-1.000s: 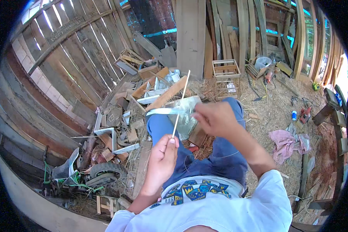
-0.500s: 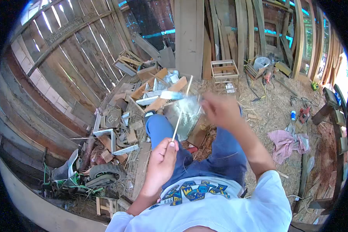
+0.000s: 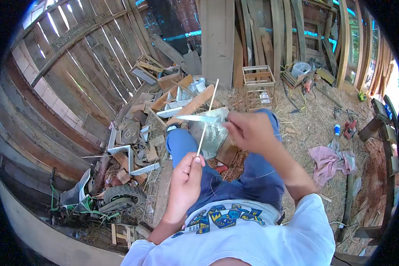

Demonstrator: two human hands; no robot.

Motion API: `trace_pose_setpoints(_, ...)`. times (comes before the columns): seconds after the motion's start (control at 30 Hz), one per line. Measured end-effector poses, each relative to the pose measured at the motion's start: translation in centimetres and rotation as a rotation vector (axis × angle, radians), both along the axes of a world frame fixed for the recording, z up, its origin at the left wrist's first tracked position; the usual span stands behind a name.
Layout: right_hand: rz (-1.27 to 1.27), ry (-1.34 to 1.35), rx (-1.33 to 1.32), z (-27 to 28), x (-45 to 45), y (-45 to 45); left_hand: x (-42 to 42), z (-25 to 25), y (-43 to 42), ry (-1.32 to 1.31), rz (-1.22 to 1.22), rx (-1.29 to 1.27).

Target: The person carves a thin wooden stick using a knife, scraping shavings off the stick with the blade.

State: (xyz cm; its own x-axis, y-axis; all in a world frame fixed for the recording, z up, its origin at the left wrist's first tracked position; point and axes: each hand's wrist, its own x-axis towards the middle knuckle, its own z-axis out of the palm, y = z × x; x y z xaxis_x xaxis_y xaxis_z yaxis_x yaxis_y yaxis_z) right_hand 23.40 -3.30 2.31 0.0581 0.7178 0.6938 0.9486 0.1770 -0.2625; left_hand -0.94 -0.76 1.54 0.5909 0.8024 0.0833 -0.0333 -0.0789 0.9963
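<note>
My left hand [image 3: 188, 177] is closed around the lower end of a thin pale wooden stick [image 3: 202, 139], thumb along it. The stick points up and away from me, over a grey, dusty slab-like surface [image 3: 215, 144] between my knees. In my right hand [image 3: 248, 131] is a knife [image 3: 198, 118], its long pale blade pointing left across the upper part of the stick. The blade is slightly blurred, and my fingers hide most of the handle. Whether the edge touches the stick is hard to tell.
Wood offcuts [image 3: 195, 104] are heaped ahead and left, near a small wheel [image 3: 123, 198]. A wooden frame [image 3: 258, 80] stands ahead. On the right lie a pink cloth [image 3: 326, 164], a blue-and-white can [image 3: 337, 130] and a red power tool [image 3: 349, 129]. Boards [image 3: 217, 44] lean at the back.
The knife has come slightly down along the stick and its blur has lessened. My right hand has shifted a little lower; my left hand stays on the stick, whose top has tilted slightly left.
</note>
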Motion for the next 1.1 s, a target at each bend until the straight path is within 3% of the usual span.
trace_pose_setpoints(0.13, 0.209, -0.092, -0.063, -0.2, -2.6, -1.5, 0.0, -0.4, 0.1, 0.029, -0.008, 0.084)
trace_pose_setpoints(0.43, 0.094, -0.017, 0.008, -0.1, -1.1, -0.6, 0.2, 0.0, 0.4, -0.010, -0.041, 0.007)
trace_pose_setpoints(0.6, 0.150, -0.031, -0.003, -0.5, -2.1, -0.9, 0.6, -0.4, 0.4, -0.016, -0.041, 0.016)
trace_pose_setpoints(0.73, -0.023, -0.017, 0.020, -0.1, 0.4, -0.2, 0.4, -0.7, 0.1, -0.008, -0.063, -0.028)
trace_pose_setpoints(0.87, 0.198, -0.039, -0.005, -0.4, -1.6, -1.0, 0.5, -0.7, 0.3, 0.013, -0.065, 0.007)
trace_pose_setpoints(0.93, -0.028, 0.038, 0.009, -0.2, 0.2, -0.4, 0.2, -0.5, 0.3, 0.018, -0.061, 0.005)
trace_pose_setpoints(1.0, -0.073, -0.027, 0.065, 0.1, 0.8, -0.5, 0.5, -0.8, 0.3, -0.003, -0.067, 0.004)
trace_pose_setpoints(1.07, 0.163, -0.033, 0.017, -0.4, -1.3, -1.1, 0.7, -0.9, 0.5, -0.007, -0.062, 0.024)
trace_pose_setpoints(1.1, 0.166, -0.074, -0.006, 0.0, -2.1, -1.6, 0.7, -0.7, 0.4, -0.004, -0.058, 0.033)
